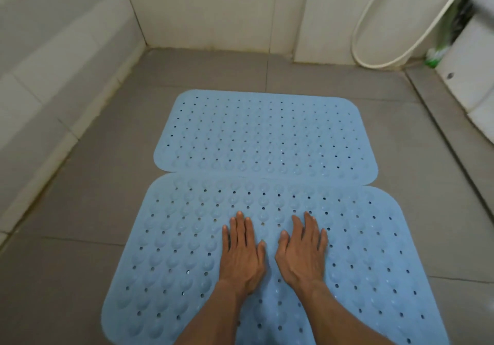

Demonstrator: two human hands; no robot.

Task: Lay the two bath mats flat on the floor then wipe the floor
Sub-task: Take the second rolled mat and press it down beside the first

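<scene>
Two light blue rubber bath mats with rows of small holes lie flat on the grey tiled floor (93, 197). The far mat (264, 133) sits toward the back wall. The near mat (173, 251) lies right in front of it, their long edges touching or slightly overlapping. My left hand (242, 253) and my right hand (303, 251) rest palm down, side by side, on the middle of the near mat. Both hands are flat with fingers stretched forward and hold nothing.
White tiled walls close the floor at the left and the back. A white hose (374, 23) loops down the wall at the back right. A white toilet (470, 71) stands at the right, with a green brush (434, 57) behind it. A raised grey ledge (438, 120) runs along the right.
</scene>
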